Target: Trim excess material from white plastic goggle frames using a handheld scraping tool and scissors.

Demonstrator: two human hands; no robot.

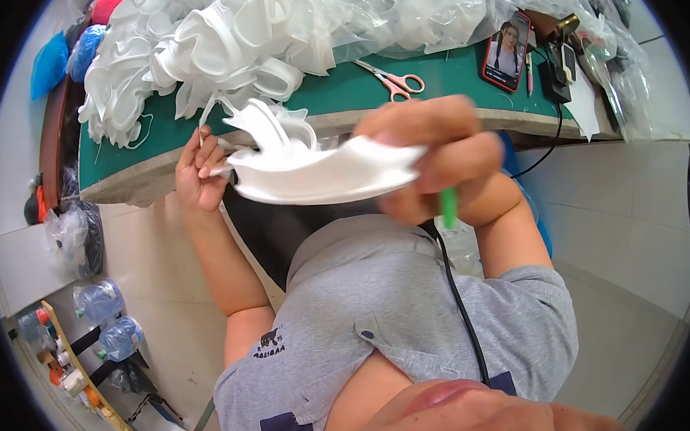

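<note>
Off the near edge of the worktop [332, 99], the left hand [203, 171] and right hand [446, 153] pinch one white strip [320, 174], seemingly mid-handling, while a white heap [214, 44] lies on it, finished or not unclear.

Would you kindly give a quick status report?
Left hand pinching white trim. Right hand gripping curved white strip, blurred green item below. Pink-handled scissors on green table beyond.
</note>
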